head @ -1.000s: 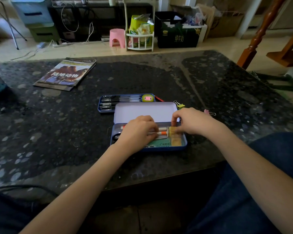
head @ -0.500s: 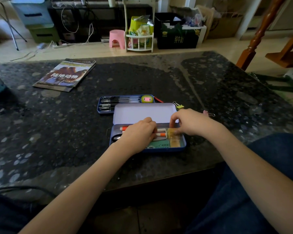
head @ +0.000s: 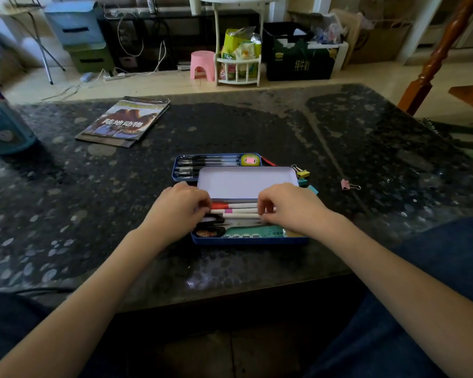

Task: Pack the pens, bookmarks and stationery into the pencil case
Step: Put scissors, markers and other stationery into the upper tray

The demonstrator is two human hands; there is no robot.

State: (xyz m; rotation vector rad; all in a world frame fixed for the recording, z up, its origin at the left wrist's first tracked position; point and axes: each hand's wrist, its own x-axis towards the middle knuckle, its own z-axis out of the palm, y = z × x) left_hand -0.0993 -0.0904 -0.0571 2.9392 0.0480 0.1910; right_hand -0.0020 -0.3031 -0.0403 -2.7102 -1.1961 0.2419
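The blue tin pencil case (head: 249,240) lies open near the table's front edge, its pale lid (head: 246,182) raised behind. Inside lie white markers (head: 239,209) with red and pink caps, black-handled scissors (head: 210,225) and a green card (head: 254,231). My left hand (head: 179,211) curls its fingers over the markers' left ends. At their right ends, my right hand (head: 290,208) pinches them with curled fingers. Behind the lid sits a blue tray (head: 176,170) with black pens (head: 208,162) and a yellow tape roll (head: 250,160).
A yellow binder clip (head: 301,173) and teal pieces (head: 312,189) lie just right of the lid, a pink binder clip (head: 348,184) further right. A book (head: 126,121) lies at the back left and a blue container (head: 3,129) at the left edge.
My left hand has slid from the middle of the case to its left end, uncovering the scissors and green card. My right hand has shifted slightly onto the markers' right ends.
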